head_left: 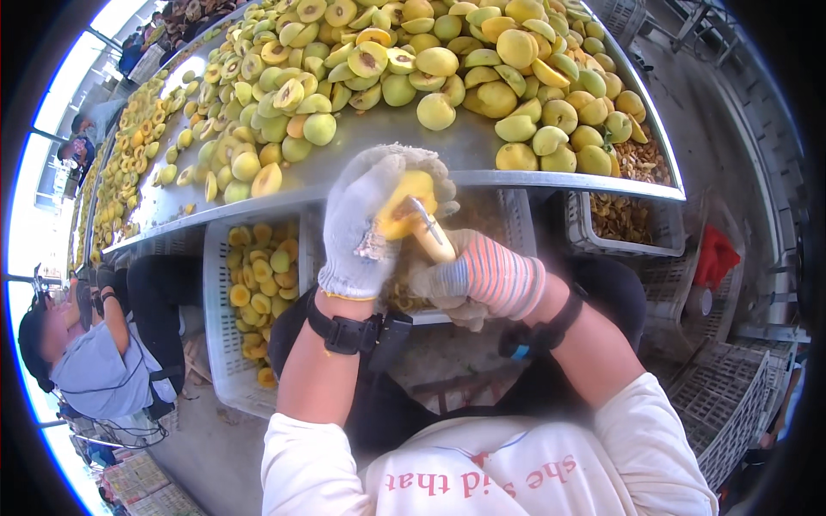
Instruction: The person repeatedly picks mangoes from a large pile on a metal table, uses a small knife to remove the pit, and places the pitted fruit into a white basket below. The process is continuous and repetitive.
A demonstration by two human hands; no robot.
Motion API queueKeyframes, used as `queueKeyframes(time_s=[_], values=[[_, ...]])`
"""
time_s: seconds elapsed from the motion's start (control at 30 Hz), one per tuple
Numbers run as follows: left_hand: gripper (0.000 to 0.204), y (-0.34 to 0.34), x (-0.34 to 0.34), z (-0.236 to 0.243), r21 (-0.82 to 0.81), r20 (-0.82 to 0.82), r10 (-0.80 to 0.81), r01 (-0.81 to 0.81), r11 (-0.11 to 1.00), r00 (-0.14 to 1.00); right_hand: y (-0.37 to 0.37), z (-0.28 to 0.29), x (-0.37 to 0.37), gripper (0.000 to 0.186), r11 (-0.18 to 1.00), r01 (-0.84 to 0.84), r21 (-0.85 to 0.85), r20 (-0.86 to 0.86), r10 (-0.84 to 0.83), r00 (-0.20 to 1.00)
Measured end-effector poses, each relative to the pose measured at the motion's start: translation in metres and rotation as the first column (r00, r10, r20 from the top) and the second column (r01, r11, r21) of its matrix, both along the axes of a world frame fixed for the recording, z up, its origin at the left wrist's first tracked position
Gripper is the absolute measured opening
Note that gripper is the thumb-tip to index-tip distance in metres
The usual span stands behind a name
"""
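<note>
My left hand (354, 206), in a worn grey-white knit glove, curls around a yellow peach half (416, 184) just over the table's near edge. My right hand (499, 273), in a glove with red and blue stripes, is wrapped around the pale handle of a pitting tool (437, 244). The tool's curved metal end touches the cut face of the fruit, at the brownish hollow. The glove covers the lower end of the handle. Beyond my hands, a heap of yellow-green peaches (436, 112), many of them halved, lies on the metal table (379, 146).
A white crate (220, 361) of peach halves stands left below the table; another crate (523, 225) is under my hands. At right sits a crate (628, 248) of brown scraps, near a red bag (716, 256) and stacked crates (727, 396). A co-worker (112, 370) sits at left.
</note>
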State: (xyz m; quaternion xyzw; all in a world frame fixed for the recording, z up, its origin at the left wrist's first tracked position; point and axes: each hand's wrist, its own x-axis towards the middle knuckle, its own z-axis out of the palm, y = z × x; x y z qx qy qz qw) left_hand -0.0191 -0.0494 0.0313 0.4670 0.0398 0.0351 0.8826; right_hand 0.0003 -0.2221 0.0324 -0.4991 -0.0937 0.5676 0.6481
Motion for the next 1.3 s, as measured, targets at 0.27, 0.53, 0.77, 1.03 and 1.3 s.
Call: queueKeyframes(time_s=[0.27,0.53,0.77,1.03,1.3], values=[[0.036,-0.004,0.0,0.002,0.393,-0.152,0.115,-0.046,0.918,0.982,0.004,-0.007,-0.005,0.022,0.996,-0.035,-0.077,-0.014,0.034,0.999],[0.036,-0.015,0.003,0.0,0.356,-0.213,0.156,-0.072,0.932,0.965,0.011,-0.011,-0.004,0.022,0.983,-0.041,-0.179,0.067,0.053,0.996],[0.044,-0.019,0.004,0.001,0.109,-0.239,-0.058,0.086,0.99,0.969,-0.003,-0.021,-0.007,0.023,0.992,-0.115,0.059,-0.08,0.119,0.99],[0.049,-0.009,0.008,-0.031,-0.172,-0.117,-0.069,0.049,0.984,0.991,-0.047,-0.016,0.011,0.024,0.991,0.134,0.0,0.02,-0.134,0.991],[0.033,0.032,-0.031,0.004,0.01,-0.188,0.125,-0.126,0.992,0.974,-0.051,-0.002,0.005,0.027,0.928,0.175,-0.328,0.469,-0.001,0.883]])
